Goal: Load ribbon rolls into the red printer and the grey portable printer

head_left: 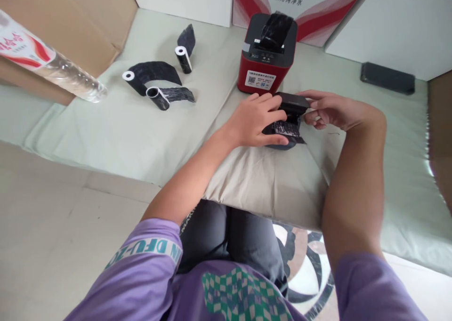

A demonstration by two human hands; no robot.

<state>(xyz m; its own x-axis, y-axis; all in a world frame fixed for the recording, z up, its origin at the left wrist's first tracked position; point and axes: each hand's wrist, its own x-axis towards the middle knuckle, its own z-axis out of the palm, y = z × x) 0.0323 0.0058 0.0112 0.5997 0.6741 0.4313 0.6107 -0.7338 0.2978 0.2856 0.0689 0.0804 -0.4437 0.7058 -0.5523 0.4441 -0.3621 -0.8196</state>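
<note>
You sit at a pale green mat [141, 137] spread over the floor, with a beige cushion [268, 180] across your lap as a soft working surface, which puts the job close under your eyes. Cardboard [70, 24] lies flat at the far left, and a clear water bottle [45, 62] rests on its side over its edge. A red label printer [265, 55] stands upright beyond the cushion, its lid raised with dark ribbon showing in the opening. A black slab [387, 77] lies well apart at the right. Three dark ribbon rolls [158, 78], partly unwound, lie left of the printer, set aside within reach.

The small black cartridge [287, 118] sits on the cushion's far edge between your hands. Your left hand [256, 121] lies over its left side, fingers curled down on it to steady it. Your right hand [328, 109] pinches its right end, fingertips closed on the casing, seemingly so that it cannot slide
</note>
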